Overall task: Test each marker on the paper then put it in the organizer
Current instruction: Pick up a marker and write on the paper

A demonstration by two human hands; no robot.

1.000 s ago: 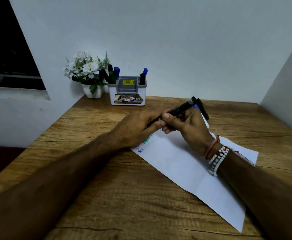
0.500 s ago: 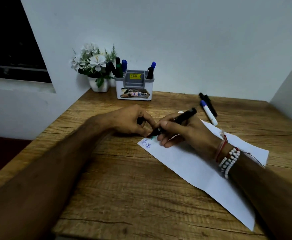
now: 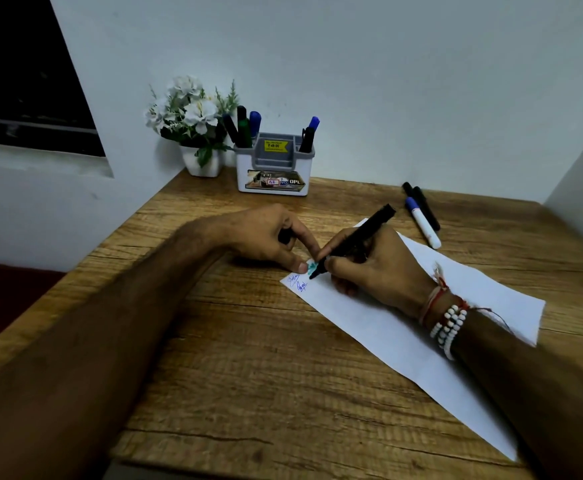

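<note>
The wooden table (image 3: 248, 375) is carrying a long sheet of paper (image 3: 404, 327) lying aslant, and the organizer (image 3: 272, 171) is standing well apart at the back by the wall, already holding several markers. The right hand (image 3: 380, 268) is pinching a black marker (image 3: 359, 237) in a writing grip and is setting its tip to the paper's near-left corner, beside blue and green scribbles (image 3: 300, 280). The left hand (image 3: 269, 237) is curling round a small dark piece, probably the cap (image 3: 284, 236), while one fingertip is pressing the corner flat. The testing step is going on; next the cap is probably needing refitting before the reach to the organizer. Two more markers (image 3: 423, 220) are waiting on the table.
</note>
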